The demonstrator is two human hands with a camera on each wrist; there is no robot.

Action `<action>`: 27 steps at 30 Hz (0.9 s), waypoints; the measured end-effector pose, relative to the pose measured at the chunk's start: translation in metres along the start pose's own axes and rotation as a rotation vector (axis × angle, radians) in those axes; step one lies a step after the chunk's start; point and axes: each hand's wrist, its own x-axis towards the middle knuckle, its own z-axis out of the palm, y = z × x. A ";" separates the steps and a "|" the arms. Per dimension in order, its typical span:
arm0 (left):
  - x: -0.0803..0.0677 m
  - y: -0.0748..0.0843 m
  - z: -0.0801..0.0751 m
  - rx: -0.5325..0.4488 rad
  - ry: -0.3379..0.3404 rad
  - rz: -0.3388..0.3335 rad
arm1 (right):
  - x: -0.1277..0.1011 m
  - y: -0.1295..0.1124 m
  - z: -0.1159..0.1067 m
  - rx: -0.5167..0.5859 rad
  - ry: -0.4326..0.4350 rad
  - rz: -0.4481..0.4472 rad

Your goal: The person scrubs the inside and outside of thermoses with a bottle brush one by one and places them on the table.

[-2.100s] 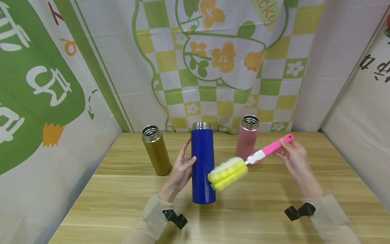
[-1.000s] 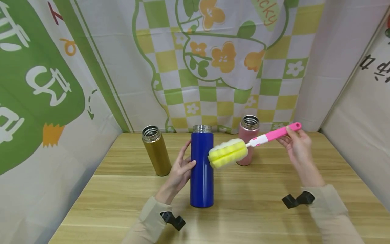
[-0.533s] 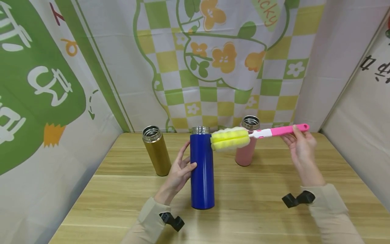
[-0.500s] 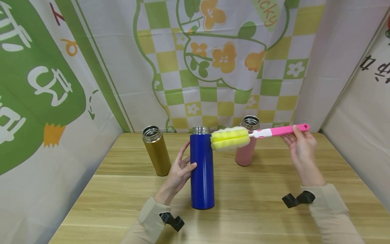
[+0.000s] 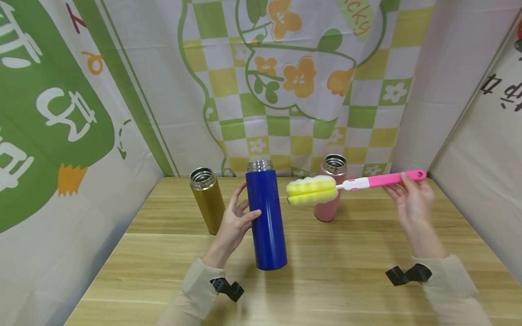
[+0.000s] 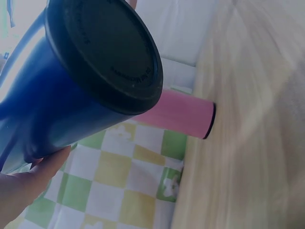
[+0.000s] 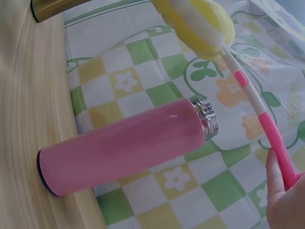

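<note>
Some base txt [image 6: 132, 75] (blue btl [image 5: 267, 217]) illeg.

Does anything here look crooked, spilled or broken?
I see no spill or damage. Only the blue bottle is askew: it tilts, held off the table, but the left hand grips it, so that looks deliberate. The gold bottle and pink bottle stand on the table. All three are uncapped.

Left grip [image 5: 232, 225] holds a blue bottle [image 5: 267, 222] (tilted) — right grip [image 5: 416, 203], a sponge brush [image 5: 356, 183].
</note>
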 end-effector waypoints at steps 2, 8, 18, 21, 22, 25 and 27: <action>0.001 0.004 0.000 0.004 0.016 0.004 | -0.002 -0.002 -0.003 -0.017 -0.012 -0.002; 0.003 0.013 0.000 0.011 0.048 0.023 | -0.009 -0.006 -0.011 -0.072 -0.048 0.010; 0.013 0.026 0.003 0.012 0.117 0.084 | -0.020 -0.010 -0.019 -0.154 -0.097 -0.001; 0.016 0.029 0.005 0.001 0.127 0.098 | -0.022 -0.011 -0.021 -0.174 -0.103 -0.003; 0.016 0.030 0.005 -0.002 0.126 0.104 | -0.023 -0.011 -0.021 -0.178 -0.103 -0.005; 0.019 0.032 0.006 -0.009 0.133 0.112 | -0.025 -0.011 -0.022 -0.197 -0.100 -0.006; 0.021 0.034 0.006 -0.017 0.147 0.112 | -0.026 -0.011 -0.023 -0.220 -0.097 -0.008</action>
